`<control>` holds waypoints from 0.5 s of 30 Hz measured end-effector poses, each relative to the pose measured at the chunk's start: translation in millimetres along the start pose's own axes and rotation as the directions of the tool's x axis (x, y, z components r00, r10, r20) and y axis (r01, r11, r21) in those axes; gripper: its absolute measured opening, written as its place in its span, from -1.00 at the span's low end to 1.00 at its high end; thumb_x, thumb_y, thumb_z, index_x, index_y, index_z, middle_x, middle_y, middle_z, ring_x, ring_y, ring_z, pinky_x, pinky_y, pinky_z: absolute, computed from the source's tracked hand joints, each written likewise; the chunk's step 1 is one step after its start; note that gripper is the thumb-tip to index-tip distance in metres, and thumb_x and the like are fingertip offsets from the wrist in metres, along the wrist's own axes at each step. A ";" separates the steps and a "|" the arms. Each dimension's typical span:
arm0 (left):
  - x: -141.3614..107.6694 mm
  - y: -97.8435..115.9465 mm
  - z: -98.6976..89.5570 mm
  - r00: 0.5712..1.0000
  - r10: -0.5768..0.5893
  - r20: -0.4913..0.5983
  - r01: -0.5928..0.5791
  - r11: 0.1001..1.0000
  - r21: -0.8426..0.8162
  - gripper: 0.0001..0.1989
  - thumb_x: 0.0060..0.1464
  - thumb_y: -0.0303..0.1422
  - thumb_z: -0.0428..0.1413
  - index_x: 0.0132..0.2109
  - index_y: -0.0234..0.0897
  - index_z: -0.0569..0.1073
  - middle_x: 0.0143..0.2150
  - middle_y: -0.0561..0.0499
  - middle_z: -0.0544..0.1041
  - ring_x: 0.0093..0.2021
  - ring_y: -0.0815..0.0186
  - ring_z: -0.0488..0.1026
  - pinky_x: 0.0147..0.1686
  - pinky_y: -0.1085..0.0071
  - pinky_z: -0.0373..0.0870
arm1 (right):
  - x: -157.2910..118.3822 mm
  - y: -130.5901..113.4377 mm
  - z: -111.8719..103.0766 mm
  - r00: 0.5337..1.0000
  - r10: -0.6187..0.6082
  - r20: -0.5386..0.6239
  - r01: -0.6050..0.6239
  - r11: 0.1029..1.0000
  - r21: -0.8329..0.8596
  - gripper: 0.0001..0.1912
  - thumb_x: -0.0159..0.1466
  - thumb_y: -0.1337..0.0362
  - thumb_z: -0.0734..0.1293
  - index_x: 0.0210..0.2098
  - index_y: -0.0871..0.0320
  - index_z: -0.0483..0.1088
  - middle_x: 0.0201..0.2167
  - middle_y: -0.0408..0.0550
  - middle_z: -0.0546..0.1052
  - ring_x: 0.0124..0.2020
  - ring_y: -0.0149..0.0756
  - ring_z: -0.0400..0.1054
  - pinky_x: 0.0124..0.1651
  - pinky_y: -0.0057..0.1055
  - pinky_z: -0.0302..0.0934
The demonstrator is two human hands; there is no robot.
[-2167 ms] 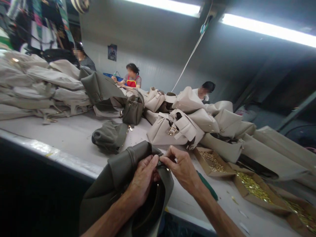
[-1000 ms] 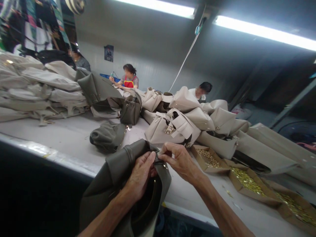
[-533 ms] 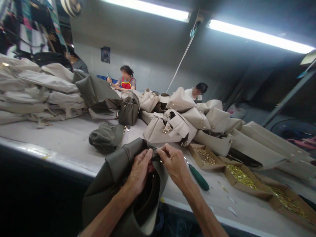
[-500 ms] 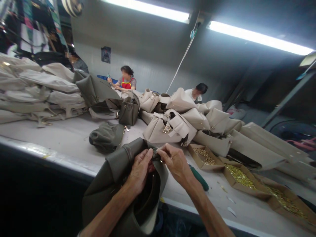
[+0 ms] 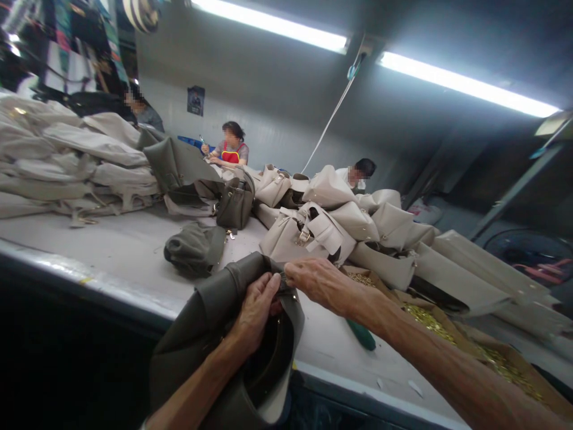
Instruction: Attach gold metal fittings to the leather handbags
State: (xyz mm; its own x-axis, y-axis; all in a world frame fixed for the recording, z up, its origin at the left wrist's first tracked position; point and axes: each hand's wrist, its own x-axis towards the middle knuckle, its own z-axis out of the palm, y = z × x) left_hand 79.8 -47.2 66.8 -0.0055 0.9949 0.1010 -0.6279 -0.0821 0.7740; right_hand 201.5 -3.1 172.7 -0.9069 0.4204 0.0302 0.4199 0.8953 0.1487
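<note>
Well, the left hand grips the dark bag — right hand bunched just beside, its hold hidden.

Left grip pinched, right grip adjacent

Ceiling tubes glaring white; space under table near black; outer edges stretched, soft.
</note>
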 end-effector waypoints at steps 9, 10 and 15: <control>-3.1 -5.5 2.1 0.984 0.154 -0.092 -0.140 0.980 0.143 -0.67 -0.04 -0.09 0.21 -0.34 -0.26 0.37 -0.46 0.16 0.31 -0.51 0.50 0.20 -0.55 0.65 0.16 | 10.6 -19.7 -3.4 0.895 0.443 0.054 -0.446 0.886 0.127 -0.77 0.25 0.36 0.23 -0.53 0.24 0.39 -0.60 -0.08 0.41 -0.56 -0.41 0.20 -0.50 -0.46 -0.08; -3.3 -5.5 2.2 0.984 0.157 -0.089 -0.142 0.978 0.153 -0.67 -0.05 -0.09 0.21 -0.35 -0.26 0.36 -0.46 0.16 0.31 -0.51 0.50 0.20 -0.55 0.65 0.17 | 10.8 -19.4 -3.3 0.887 0.458 0.055 -0.461 0.875 0.145 -0.75 0.25 0.36 0.23 -0.55 0.23 0.39 -0.62 -0.09 0.40 -0.57 -0.42 0.20 -0.52 -0.47 -0.08; -4.0 -1.3 2.9 0.988 0.131 -0.077 -0.116 0.978 0.175 -0.69 -0.01 -0.10 0.18 -0.32 -0.26 0.38 -0.42 0.12 0.38 -0.46 0.46 0.26 -0.48 0.62 0.25 | 12.3 -20.8 -6.2 0.903 0.429 0.023 -0.429 0.898 0.096 -0.81 0.19 0.36 0.31 -0.55 0.23 0.40 -0.61 -0.06 0.42 -0.57 -0.38 0.21 -0.53 -0.43 -0.10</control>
State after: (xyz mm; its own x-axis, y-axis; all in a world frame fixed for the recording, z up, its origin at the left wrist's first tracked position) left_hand 82.9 -51.2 67.2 -0.1471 0.9772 0.1530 -0.4768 -0.2056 0.8546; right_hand 181.4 -17.4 176.1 -0.6376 0.7673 0.0680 0.7700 0.6376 0.0253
